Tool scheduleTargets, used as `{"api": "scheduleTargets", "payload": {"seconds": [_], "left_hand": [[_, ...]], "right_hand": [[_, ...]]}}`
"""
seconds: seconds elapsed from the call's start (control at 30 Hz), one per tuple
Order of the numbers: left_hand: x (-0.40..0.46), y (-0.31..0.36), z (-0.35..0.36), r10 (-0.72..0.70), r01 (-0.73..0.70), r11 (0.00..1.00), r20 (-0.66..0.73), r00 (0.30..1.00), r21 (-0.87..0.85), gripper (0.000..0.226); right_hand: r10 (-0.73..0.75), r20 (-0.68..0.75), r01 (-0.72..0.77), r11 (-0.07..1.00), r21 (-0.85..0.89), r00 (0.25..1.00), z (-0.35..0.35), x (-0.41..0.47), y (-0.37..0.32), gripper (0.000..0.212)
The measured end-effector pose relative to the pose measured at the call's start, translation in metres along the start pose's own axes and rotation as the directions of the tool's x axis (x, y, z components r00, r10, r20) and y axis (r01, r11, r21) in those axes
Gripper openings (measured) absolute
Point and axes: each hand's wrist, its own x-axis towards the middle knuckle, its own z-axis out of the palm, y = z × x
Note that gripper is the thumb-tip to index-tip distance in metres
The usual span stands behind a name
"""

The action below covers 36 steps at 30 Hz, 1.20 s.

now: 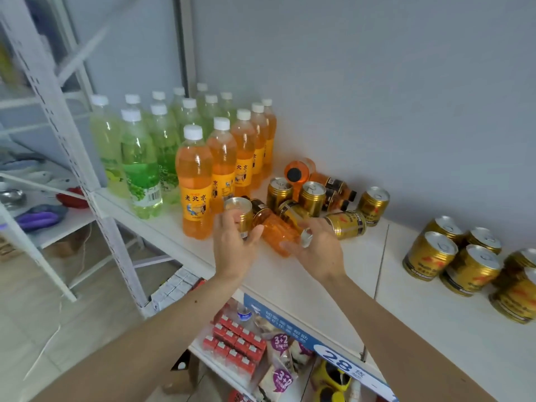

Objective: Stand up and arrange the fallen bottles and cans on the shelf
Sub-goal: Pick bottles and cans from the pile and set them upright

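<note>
The main risk here is a knock-on tumble: the left hand [233, 242] grips a gold can [240, 213] upright, fingers and thumb curled round its lower half, and it sits just beside the front orange bottle [195, 181] of the standing row, so a careless swing to the left could tip that bottle into its neighbours. On the other side, the right hand [316, 248] lies palm-up with fingers loosely curled at the end of a fallen orange bottle [278, 232], which lies on its side between the two hands; whether it truly grips the bottle or only cradles it I cannot tell, and a weak hold on a round, smooth body could let it roll toward the shelf [290, 282] edge nearest the person. Just beyond the fingertips is a tight jumble: upright gold cans [312, 198], a tipped can [346, 224] to the right of the right hand, and dark-capped fallen bottles [333, 184] behind; lifting the bottle through there may nudge them. Both forearms reach forward and converge, wrists level, hands close together over the shelf front. A tidy group of cans [452, 256] stands well off to the right.
</note>
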Motion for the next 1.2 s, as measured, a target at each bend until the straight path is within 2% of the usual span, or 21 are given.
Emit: {"api": "scheduleTargets", "payload": {"seconds": [0.2, 0.37, 0.43, 0.53, 0.6, 0.7, 0.8, 0.9, 1.03, 1.2], "left_hand": [[0.003, -0.016, 0.001, -0.017, 0.015, 1.000, -0.078, 0.997, -0.025, 0.061], [-0.002, -0.031, 0.004, -0.071, 0.071, 0.997, -0.013, 0.997, -0.005, 0.074], [-0.002, -0.033, 0.006, -0.094, 0.095, 0.995, 0.022, 0.995, -0.009, 0.078], [0.002, -0.036, 0.007, -0.112, 0.114, 0.993, 0.065, 0.992, -0.028, 0.082], [0.008, -0.038, 0.007, -0.107, 0.113, 0.992, 0.097, 0.990, -0.052, 0.082], [0.017, -0.040, 0.006, -0.102, 0.112, 0.991, 0.124, 0.987, -0.074, 0.079], [0.021, -0.042, 0.005, -0.096, 0.105, 0.993, 0.153, 0.984, -0.058, 0.076], [0.018, -0.042, 0.003, -0.089, 0.099, 0.994, 0.164, 0.982, -0.056, 0.075], [0.007, -0.033, 0.002, -0.072, 0.084, 0.993, 0.150, 0.986, -0.078, 0.073], [-0.006, -0.012, 0.005, 0.020, 0.002, 0.993, 0.180, 0.983, -0.121, 0.073]], "right_hand": [[-0.032, -0.014, 0.029, 0.980, -0.197, 0.999, 0.023, 0.003, -0.008, 0.066], [0.010, -0.080, -0.027, 0.978, -0.209, 0.997, 0.020, 0.000, -0.009, 0.063], [0.106, -0.005, -0.105, 0.976, -0.192, 0.994, 0.011, -0.003, -0.004, 0.065], [0.267, 0.167, -0.239, 0.956, -0.172, 0.949, -0.003, -0.003, -0.002, 0.067], [0.297, 0.194, -0.267, 0.949, -0.169, 0.935, -0.006, -0.002, -0.008, 0.076], [0.320, 0.228, -0.246, 0.921, -0.301, 0.919, 0.001, -0.003, -0.020, 0.090], [0.356, 0.249, -0.270, 0.908, -0.320, 0.901, 0.004, -0.006, -0.024, 0.067], [0.394, 0.286, -0.357, 0.918, -0.174, 0.874, -0.003, -0.011, -0.015, 0.052], [0.425, 0.316, -0.470, 0.879, 0.079, 0.848, -0.015, -0.027, -0.002, 0.051], [0.407, 0.339, -0.522, 0.750, 0.405, 0.848, -0.031, -0.055, 0.017, 0.040]]}}
